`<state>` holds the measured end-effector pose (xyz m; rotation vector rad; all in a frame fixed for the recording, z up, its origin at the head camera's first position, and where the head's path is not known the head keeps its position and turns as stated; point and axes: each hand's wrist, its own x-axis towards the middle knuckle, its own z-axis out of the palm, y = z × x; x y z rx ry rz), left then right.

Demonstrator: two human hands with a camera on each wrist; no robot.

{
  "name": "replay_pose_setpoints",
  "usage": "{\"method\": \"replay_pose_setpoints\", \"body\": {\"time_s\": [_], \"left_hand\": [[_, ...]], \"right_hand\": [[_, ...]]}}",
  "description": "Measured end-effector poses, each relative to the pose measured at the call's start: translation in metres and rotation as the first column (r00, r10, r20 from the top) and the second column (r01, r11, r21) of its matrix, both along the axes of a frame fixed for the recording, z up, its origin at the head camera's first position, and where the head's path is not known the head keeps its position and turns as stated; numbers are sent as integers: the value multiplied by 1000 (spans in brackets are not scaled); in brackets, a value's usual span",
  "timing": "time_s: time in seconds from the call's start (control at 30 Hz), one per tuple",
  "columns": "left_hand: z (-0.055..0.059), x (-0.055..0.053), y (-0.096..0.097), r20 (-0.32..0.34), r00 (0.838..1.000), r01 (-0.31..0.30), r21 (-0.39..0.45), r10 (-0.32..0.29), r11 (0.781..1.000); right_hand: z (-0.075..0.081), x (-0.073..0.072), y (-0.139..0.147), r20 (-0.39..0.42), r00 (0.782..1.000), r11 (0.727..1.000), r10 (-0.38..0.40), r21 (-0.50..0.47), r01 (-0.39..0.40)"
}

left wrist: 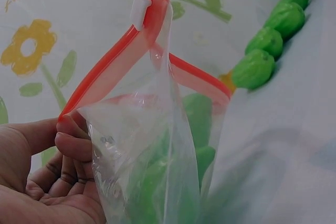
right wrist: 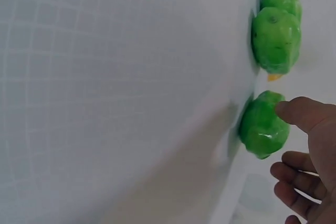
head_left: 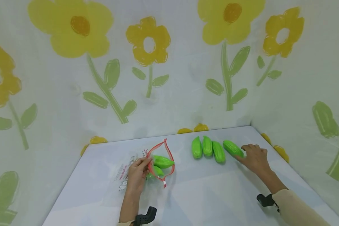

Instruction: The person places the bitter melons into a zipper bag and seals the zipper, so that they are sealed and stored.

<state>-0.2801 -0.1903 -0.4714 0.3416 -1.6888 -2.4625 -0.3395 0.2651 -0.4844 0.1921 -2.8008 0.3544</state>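
Observation:
My left hand [head_left: 137,175] pinches the red-edged rim of a clear zip bag [left wrist: 121,150] between thumb and fingers. The bag's mouth gapes, and green, gourd-like vegetables [head_left: 163,162] lie inside it; the plastic blurs their number. A white slider [left wrist: 139,10] sits at one end of the red zip. On the right, my right hand [head_left: 255,158] is at the end of a loose green gourd [head_left: 232,148]. Its thumb overlaps that gourd in the right wrist view, the other fingers spread apart from it; whether the thumb touches, I cannot tell.
Three more green gourds [head_left: 207,146] lie side by side on the white table [head_left: 197,194], left of the one by my right hand. Behind the table hangs a white cloth [head_left: 180,106] with yellow flowers, continuing along both sides.

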Motion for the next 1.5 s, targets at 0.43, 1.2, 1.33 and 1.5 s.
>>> {"method": "replay_pose_setpoints", "body": {"time_s": [0.43,1.2,1.33,1.5], "left_hand": [[-2,-1,5,-3,1000,4,-11,-4,1000],[6,3,3,-18,999,49,121,-47,991],[6,3,3,-25,999,39,131,-36,991],[7,3,2,-27,999,40,130,-37,991]], "right_hand": [[-8,6,8,-3,1000,998,4,-60,-4],[-8,5,14,42,999,992,13,-130,-8],[-4,4,14,42,999,989,10,-151,-3],[7,5,15,15,1000,983,12,-183,-9]]}}
